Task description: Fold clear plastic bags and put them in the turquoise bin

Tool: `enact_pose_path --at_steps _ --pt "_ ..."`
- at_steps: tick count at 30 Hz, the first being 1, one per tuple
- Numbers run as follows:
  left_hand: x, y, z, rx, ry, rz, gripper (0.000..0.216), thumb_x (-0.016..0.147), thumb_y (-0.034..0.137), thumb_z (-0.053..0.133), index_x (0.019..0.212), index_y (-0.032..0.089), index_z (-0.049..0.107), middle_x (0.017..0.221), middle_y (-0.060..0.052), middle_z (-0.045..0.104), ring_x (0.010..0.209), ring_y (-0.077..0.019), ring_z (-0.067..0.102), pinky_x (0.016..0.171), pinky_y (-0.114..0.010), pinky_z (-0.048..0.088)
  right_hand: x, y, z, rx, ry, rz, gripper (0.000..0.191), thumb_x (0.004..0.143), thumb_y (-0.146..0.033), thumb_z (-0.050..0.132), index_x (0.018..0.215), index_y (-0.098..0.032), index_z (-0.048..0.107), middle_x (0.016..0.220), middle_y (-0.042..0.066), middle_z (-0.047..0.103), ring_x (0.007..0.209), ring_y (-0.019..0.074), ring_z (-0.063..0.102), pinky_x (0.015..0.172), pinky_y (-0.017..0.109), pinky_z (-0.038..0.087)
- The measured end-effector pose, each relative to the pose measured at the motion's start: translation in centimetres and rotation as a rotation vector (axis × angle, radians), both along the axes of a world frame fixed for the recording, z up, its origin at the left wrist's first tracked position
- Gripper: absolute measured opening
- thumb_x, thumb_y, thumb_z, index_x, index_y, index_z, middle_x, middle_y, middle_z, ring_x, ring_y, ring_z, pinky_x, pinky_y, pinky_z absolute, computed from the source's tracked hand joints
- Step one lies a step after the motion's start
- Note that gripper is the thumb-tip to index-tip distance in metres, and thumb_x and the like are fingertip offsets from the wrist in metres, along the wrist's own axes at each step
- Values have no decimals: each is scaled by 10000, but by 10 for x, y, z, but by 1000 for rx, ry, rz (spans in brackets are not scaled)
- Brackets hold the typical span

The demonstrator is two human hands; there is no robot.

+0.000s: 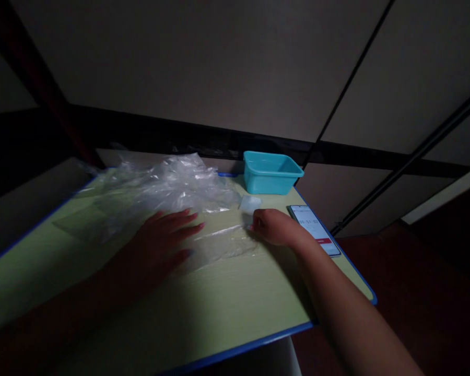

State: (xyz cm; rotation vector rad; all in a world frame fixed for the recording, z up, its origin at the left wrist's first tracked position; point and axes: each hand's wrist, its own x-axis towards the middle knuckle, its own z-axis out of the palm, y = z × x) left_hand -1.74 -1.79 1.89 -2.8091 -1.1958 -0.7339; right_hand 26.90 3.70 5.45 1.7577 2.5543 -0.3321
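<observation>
A clear plastic bag (223,245) lies flattened on the pale green table (235,308). Over its left end my left hand (168,240) is held flat, fingers apart and pointing right. My right hand (272,227) is closed at the bag's right end, its fingertips curled out of sight; whether it pinches the plastic cannot be made out. Just beyond those knuckles lies a small pale blue-white piece (249,202), too indistinct to name. A loose heap of clear plastic bags (180,183) spreads behind my left hand.
At the table's back right corner stands a turquoise plastic basket (270,183). A phone (315,230) showing a running timer lies along the right edge, beside my right forearm. Blue trim (238,349) borders the table. Dark-banded cabinet panels (203,68) rise close behind it.
</observation>
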Motion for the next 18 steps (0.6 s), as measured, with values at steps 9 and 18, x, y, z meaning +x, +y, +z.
enact_pose_path --at_steps 9,18 --pt "8 0 10 -157 -33 44 290 933 295 367 904 158 621 885 -65 617 848 -198 567 766 -312 443 3 2 -12 -25 76 -5 62 807 -215 572 810 -175 619 742 50 645 613 136 509 537 247 282" --pt "2 10 15 -230 -41 265 276 925 327 362 771 182 539 753 -23 534 693 -175 517 632 -287 371 0 1 -15 26 136 79 107 840 -272 531 806 -178 571 649 24 585 552 128 443 508 243 243"
